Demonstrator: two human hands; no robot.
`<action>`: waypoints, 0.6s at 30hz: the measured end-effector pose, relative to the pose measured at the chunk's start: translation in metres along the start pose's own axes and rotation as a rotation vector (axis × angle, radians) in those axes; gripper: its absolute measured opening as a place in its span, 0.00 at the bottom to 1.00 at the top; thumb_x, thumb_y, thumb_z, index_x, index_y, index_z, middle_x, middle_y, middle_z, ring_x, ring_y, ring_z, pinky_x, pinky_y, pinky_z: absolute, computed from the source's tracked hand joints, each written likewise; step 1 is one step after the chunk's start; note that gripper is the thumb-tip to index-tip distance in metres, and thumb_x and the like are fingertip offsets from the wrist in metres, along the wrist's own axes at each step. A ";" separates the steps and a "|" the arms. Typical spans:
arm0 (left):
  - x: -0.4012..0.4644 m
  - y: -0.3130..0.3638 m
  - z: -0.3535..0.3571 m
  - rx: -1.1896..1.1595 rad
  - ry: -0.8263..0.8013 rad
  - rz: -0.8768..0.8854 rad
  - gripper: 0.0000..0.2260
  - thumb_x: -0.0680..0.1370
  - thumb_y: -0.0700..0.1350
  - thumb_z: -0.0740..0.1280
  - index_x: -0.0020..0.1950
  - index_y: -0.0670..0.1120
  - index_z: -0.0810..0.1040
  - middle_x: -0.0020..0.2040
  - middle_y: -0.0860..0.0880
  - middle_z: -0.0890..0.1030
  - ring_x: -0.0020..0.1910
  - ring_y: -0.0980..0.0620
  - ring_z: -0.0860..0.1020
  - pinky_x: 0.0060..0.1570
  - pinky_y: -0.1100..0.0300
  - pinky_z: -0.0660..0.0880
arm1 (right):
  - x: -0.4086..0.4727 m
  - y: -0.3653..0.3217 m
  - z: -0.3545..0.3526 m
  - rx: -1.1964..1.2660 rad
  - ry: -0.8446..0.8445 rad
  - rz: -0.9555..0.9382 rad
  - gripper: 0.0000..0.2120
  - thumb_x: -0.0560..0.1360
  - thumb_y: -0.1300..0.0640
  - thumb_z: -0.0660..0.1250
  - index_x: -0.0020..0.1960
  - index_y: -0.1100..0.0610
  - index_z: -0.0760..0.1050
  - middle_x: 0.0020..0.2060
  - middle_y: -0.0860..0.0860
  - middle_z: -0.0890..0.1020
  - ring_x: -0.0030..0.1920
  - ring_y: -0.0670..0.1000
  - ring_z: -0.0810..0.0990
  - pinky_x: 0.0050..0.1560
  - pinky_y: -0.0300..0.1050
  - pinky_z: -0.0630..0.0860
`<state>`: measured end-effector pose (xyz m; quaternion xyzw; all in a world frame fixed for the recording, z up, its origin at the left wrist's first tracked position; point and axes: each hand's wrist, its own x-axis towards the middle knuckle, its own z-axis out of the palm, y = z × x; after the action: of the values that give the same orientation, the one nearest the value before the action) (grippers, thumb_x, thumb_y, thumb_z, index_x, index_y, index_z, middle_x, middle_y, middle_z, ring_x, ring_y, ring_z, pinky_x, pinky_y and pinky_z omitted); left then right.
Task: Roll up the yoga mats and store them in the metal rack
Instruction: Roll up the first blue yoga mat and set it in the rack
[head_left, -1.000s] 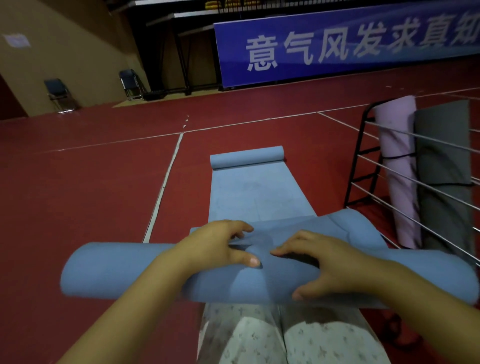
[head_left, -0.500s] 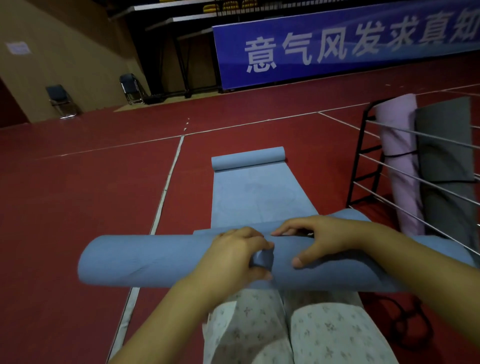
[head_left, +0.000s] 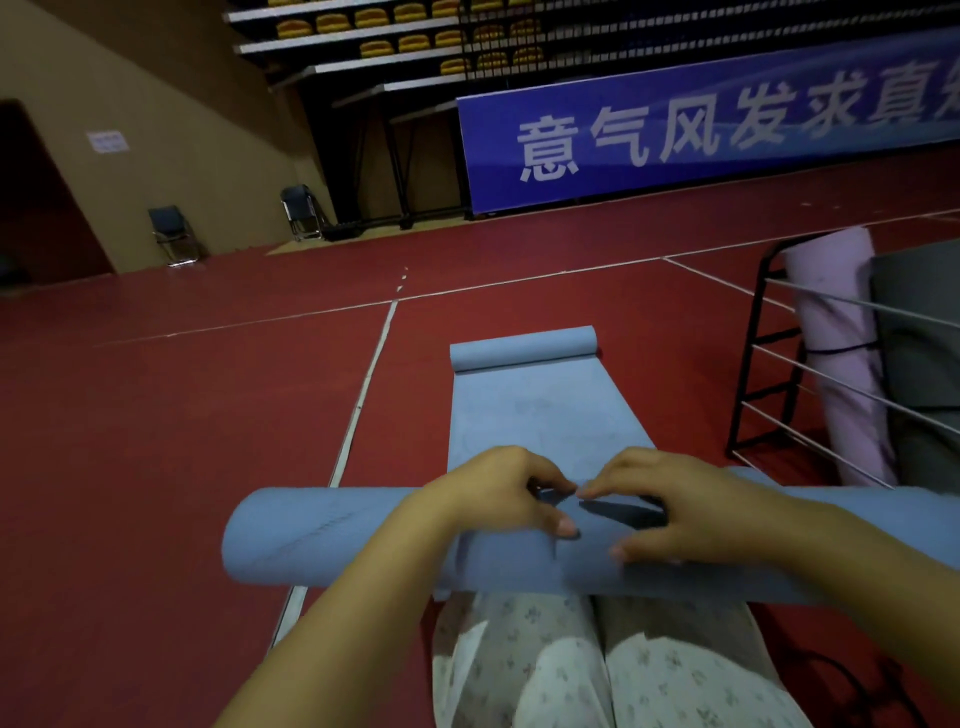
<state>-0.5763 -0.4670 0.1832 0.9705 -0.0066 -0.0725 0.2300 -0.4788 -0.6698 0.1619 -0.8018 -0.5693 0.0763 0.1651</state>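
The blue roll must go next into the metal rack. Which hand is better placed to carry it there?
Probably the right hand. The metal rack stands on the right side, and this hand already rests on the blue roll nearer to it. The left hand is farther away.

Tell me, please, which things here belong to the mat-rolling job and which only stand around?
Job: rolled blue mat under left hand and right hand; flat blue mat; metal rack; stored pink mat.
Around: two folding chairs; blue banner.
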 end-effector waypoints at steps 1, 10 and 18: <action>0.002 -0.001 -0.003 -0.022 -0.011 -0.005 0.22 0.71 0.53 0.74 0.63 0.51 0.78 0.52 0.56 0.80 0.43 0.64 0.74 0.43 0.73 0.67 | 0.000 -0.002 0.006 -0.009 0.015 -0.003 0.30 0.61 0.28 0.60 0.63 0.31 0.67 0.59 0.37 0.70 0.59 0.38 0.70 0.61 0.41 0.70; 0.004 -0.015 0.012 0.049 0.170 0.023 0.21 0.72 0.57 0.71 0.63 0.50 0.78 0.59 0.52 0.80 0.57 0.55 0.76 0.56 0.63 0.71 | 0.006 0.013 0.020 0.057 0.123 0.027 0.30 0.63 0.34 0.71 0.63 0.36 0.70 0.55 0.38 0.71 0.56 0.39 0.72 0.57 0.37 0.71; -0.022 -0.010 0.045 0.418 0.597 0.270 0.22 0.68 0.62 0.61 0.56 0.54 0.80 0.55 0.51 0.80 0.52 0.49 0.79 0.49 0.50 0.75 | 0.023 0.022 0.005 0.206 0.039 0.070 0.24 0.63 0.42 0.76 0.57 0.36 0.73 0.54 0.43 0.75 0.56 0.40 0.74 0.60 0.43 0.72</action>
<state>-0.6050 -0.4770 0.1418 0.9652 -0.0817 0.2472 0.0264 -0.4534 -0.6540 0.1514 -0.8013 -0.5269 0.1246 0.2546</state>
